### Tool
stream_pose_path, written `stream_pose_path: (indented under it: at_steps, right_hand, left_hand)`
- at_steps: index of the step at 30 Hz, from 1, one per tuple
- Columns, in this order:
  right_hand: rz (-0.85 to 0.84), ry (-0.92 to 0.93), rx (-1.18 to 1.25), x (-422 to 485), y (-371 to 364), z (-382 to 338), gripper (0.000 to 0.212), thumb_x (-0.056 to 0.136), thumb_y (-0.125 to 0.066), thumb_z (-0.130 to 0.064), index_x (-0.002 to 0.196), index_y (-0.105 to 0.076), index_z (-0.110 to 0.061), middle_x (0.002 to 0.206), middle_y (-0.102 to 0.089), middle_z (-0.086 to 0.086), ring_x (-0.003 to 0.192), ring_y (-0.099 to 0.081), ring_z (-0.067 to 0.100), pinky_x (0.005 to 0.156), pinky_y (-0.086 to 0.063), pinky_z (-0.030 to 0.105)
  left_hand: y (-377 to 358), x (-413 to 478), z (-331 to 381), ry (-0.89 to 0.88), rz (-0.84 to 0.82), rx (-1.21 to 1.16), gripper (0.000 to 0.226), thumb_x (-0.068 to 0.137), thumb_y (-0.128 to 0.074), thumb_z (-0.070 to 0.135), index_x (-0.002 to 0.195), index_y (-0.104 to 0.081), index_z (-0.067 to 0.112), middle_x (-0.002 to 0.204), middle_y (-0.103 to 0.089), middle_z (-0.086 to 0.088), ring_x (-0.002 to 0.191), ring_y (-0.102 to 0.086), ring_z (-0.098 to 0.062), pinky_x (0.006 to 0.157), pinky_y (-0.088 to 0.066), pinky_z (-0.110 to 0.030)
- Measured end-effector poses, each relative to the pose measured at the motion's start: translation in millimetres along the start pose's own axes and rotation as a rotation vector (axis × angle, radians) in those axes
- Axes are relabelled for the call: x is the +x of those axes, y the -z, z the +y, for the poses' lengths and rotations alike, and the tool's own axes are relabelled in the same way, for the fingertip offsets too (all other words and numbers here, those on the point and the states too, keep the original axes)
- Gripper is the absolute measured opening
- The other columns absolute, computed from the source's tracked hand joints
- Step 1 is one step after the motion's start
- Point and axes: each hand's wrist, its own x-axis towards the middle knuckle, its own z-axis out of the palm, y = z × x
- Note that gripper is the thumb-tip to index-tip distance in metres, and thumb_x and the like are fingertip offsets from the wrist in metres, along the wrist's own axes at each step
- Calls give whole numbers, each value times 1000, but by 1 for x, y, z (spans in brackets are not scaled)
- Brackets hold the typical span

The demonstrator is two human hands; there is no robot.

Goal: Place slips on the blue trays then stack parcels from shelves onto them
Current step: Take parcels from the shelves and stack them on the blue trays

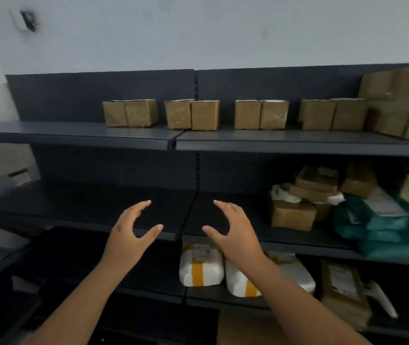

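We judge the parcel-fetching step is in hand; our left hand (130, 232) and right hand (233, 230) are raised at centre frame, fingers spread and curved, grasping nothing; small cardboard boxes (192, 115) sit in the upper middle on the top shelf (74, 134); next we'd reach up and clasp a pair from both sides.

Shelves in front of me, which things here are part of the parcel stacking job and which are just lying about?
Part of the job:
- small cardboard boxes on the top shelf
- white parcels with yellow bands on the lower shelf
- green mailer bags
- brown boxes on the middle shelf
- left hand and right hand, both empty

Just lying about:
- wall fixture
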Motion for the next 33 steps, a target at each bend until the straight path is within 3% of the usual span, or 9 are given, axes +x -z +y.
stream_pose_path:
  at_steps: [7,13,18,23,29,33]
  right_hand:
    - [115,-76,-109,0,51,39,68,83,-63,-55,142,-31,-47,148,-32,-14,135,-30,4,101,-26,18]
    - [164,-32,-147,17,64,27,68,84,-63,-54,143,-31,-45,148,-33,-14,132,-29,-1,102,-25,17]
    - [181,131,-151,50,67,-17,67,83,-62,-55,142,-32,-45,140,-37,-17,122,-28,-8,99,-26,15]
    - [202,265,-149,99,66,-74,67,84,-62,-54,143,-35,-38,139,-42,-12,127,-39,6,105,-40,33]
    - [222,362,-114,182,22,-144,68,84,-65,-51,143,-37,-35,137,-46,-10,122,-43,6,99,-37,25]
    - [191,370,-98,245,-28,-181,66,83,-66,-50,141,-37,-36,132,-49,-8,116,-46,8,96,-42,28]
  left_hand:
    - [-62,28,17,-67,-86,-69,61,81,-71,46,136,-44,46,135,-46,21,126,-46,-5,95,-37,-23]
    - [-61,57,25,-115,-83,-97,66,74,-61,64,136,-44,46,136,-47,20,125,-46,-3,95,-36,-22]
    - [-15,88,29,-161,-7,-33,68,75,-61,64,137,-45,44,134,-46,22,125,-46,-2,97,-36,-24]
    - [50,134,34,-239,101,61,65,78,-64,60,138,-43,44,135,-46,22,122,-48,-1,99,-38,-29]
    - [121,206,7,-282,182,103,65,79,-66,57,138,-43,43,135,-48,18,118,-51,-3,97,-41,-31]
    - [157,263,-30,-272,201,97,63,80,-70,52,136,-43,47,132,-47,19,115,-52,-4,92,-42,-29]
